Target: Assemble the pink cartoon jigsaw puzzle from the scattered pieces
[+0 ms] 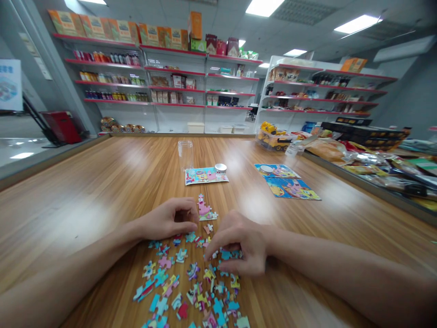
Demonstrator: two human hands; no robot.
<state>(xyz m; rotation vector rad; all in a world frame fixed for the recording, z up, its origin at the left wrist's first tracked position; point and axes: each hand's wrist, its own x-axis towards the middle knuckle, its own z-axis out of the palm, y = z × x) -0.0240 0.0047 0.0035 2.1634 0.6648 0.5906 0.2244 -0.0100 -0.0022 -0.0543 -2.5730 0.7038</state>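
Observation:
My left hand (pixel 170 218) rests on the table beside a small joined section of jigsaw puzzle (pixel 205 209) that shows a pink cartoon figure. Its fingers are curved, with a gap between them and the thumb, and I see nothing held. Over the loose puzzle pieces (pixel 162 276) hovers or rests my right hand (pixel 239 246), index finger pointing down and thumb apart from it. Some pieces lie partly hidden under this hand. Just below the joined section is a single pinkish piece (pixel 208 228). The loose pieces spread towards me in many colours.
Beyond my hands stand a clear plastic jar (pixel 185 155) and a printed picture card (pixel 201 176) with a round silver lid (pixel 221 168) on it. Two blue picture sheets (pixel 292 188) lie to the right. A bin of yellow toys (pixel 271 136) and packaged goods (pixel 372 159) are farther right.

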